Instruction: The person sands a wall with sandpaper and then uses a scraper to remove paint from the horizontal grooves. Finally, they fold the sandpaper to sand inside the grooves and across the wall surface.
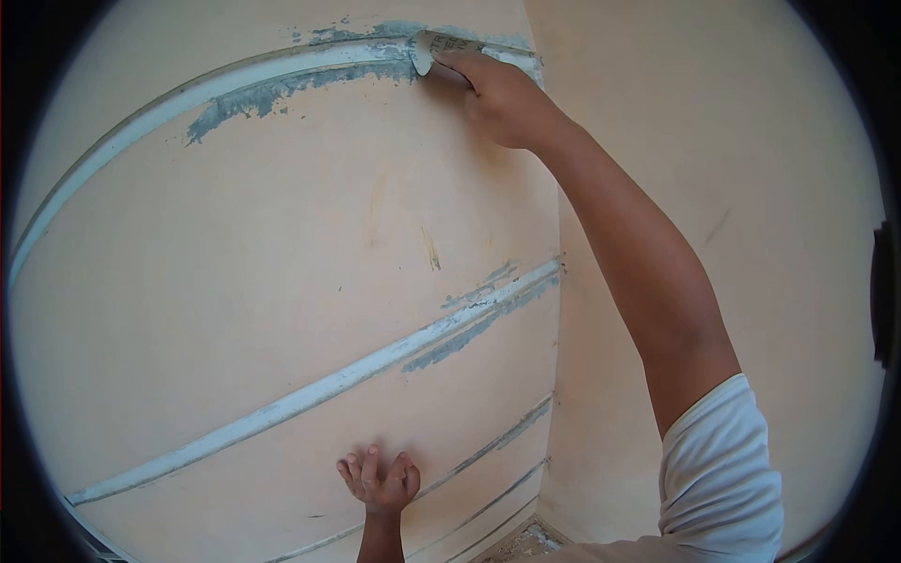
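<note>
My right hand (497, 97) is raised high near the wall corner. Its fingers are wrapped round a folded piece of sandpaper (424, 54), pale with dark printed letters, which lies against the right end of the upper white strip (310, 61). Grey patches (267, 94) border this strip above and below. Low in the view, my left hand (379, 480) has its fingers apart and slightly bent, at the peach wall (282, 253), holding nothing. The middle white strip (319, 383) slants above it; whether the fingertips touch the wall is hard to tell.
On the right stands a plain adjoining wall (779, 253), meeting the striped one at a vertical corner. More narrow grey strips (497, 439) run lower down. Debris lies on the floor (530, 541) at the corner's foot. A dark object (882, 296) shows at the right edge.
</note>
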Available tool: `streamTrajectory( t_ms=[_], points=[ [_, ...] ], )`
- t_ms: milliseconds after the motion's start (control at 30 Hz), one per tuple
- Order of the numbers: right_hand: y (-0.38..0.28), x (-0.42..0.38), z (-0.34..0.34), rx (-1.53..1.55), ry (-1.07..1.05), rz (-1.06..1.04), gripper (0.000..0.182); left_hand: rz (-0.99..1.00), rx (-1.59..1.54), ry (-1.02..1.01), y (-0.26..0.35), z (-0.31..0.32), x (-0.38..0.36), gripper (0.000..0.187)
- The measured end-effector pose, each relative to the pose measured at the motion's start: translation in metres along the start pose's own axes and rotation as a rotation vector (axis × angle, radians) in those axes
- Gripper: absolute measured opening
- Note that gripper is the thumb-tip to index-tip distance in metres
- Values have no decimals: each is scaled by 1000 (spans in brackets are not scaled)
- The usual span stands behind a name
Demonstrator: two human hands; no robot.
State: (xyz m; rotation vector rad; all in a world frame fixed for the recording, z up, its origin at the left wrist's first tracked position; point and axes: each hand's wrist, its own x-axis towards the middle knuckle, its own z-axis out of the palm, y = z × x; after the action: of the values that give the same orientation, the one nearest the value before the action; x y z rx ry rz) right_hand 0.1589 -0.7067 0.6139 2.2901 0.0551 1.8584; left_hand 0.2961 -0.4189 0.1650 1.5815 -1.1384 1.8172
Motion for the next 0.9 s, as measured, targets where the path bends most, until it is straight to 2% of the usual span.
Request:
streamTrajectory(
  t_ms=[33,100,133,200,300,433,500,567,633,767,833,900],
  points=[
    [0,9,-6,6,0,-7,47,-3,-10,-1,1,1,1,9],
    [1,16,-18,87,-238,150,49,4,-19,-31,-2,-9,-3,9],
    [-13,19,-22,91,-241,144,49,3,-16,-23,-1,-6,-1,9],
    [-44,21,-21,-105,-285,189,52,-12,-1,-7,1,-3,0,8],
    [-75,17,-3,-110,-157,18,51,4,0,-5,1,-2,2,7],
    [-58,15,0,14,-97,29,51,20,-28,-1,-5,-12,6,4],
    [-60,17,8,45,-98,37,53,-20,-205,-21,-14,-31,6,6],
    [-70,21,13,7,-66,82,51,-16,-94,19,-48,-64,3,7],
    [-106,32,18,0,-86,79,49,-79,41,44,-94,-103,6,20],
    [-179,49,17,-143,-183,120,45,-122,255,30,-172,-160,7,19],
    [-162,49,20,-151,-147,118,39,-99,331,-8,-191,-174,2,21],
    [-150,50,21,-20,-56,109,33,-144,289,-80,-199,-169,-7,25]
  ],
)
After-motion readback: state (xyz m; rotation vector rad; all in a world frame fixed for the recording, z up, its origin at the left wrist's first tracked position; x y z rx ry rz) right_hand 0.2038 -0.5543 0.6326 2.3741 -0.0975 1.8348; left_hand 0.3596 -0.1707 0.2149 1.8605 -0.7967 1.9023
